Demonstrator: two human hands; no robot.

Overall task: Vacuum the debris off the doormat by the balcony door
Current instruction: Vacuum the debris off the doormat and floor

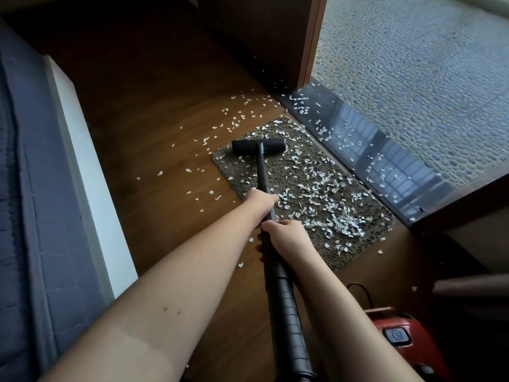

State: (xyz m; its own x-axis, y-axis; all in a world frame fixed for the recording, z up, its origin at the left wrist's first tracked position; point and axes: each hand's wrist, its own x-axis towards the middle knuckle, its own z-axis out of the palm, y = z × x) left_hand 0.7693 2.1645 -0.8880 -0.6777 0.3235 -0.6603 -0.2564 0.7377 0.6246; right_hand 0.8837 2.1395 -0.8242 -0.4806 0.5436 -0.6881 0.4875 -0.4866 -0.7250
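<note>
A brown doormat [311, 158] lies on the wood floor beside the balcony door sill, strewn with white paper scraps [327, 194]. The black vacuum head [259, 146] rests on the mat's far left corner. Its black wand [263, 176] runs back toward me. My left hand [259, 201] grips the wand higher up. My right hand [286, 234] grips it just behind, where the wand meets the ribbed hose [286, 321].
The red vacuum body [396, 333] sits at the lower right with a cord. Scraps also lie on the wood floor [165, 150] and the dark glossy sill [366, 150]. A brown door frame [311, 40] stands beyond; a blue-grey sofa [30, 188] runs along the left.
</note>
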